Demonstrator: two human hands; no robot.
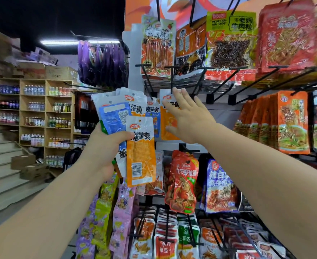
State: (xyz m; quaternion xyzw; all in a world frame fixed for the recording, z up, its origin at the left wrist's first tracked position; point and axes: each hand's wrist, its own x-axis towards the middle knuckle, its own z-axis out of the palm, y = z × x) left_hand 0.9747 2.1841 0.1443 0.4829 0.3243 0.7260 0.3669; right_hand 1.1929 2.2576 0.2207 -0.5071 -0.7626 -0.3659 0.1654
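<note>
Right hand (pixel 189 118), fingers spread wide, rests on the orange konjac packet (pixel 168 116), which hangs upright from its peg hook (pixel 171 79) (just left of the palm). Left hand (pixel 105 144), farther off, grips a packet bundle (pixel 140 150).

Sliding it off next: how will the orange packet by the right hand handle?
Likely light and floppy: the orange packet is a thin flat pouch. Glossy film, probably slippery. Hung on a peg, it may swing when pushed.
</note>
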